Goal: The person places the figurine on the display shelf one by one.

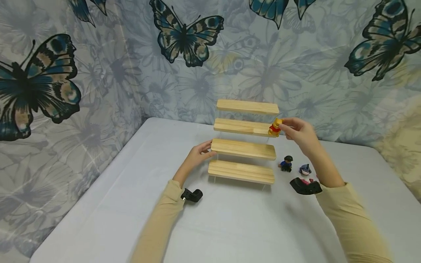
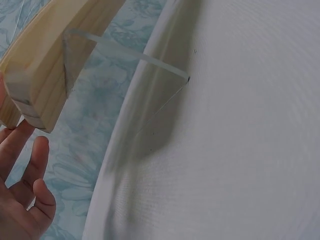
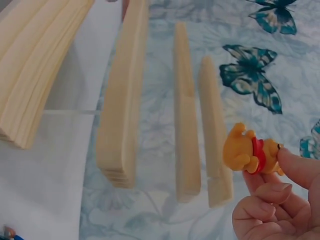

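And here we are at the four-step stand of pale wooden planks: the right hand has the yellow bear figure in a red shirt pinched by its head between thumb and fingers, right at the stand's right end, level with the second plank from the top. Touching wood? Can't tell from here. Over at the stand's left end, the left hand lightly grips the tip of the third plank down.

Good technique, I'd judge: a head-end pinch leaves the base free, so tip the bear upright, settle it flat away from the plank's edge, and release gently. The left grip should steady, never pull; those supports look easy to rock.

Now the textures! Planks with straight, streaky grain and rounded corners, carried on thin, clear supports, plastic by the look of them. The bear is smooth, glossy and round-bellied. Right of the stand, on the softly creased white cloth, wait a blocky figure with a dark cap and blue top and a squat blue-grey figure.
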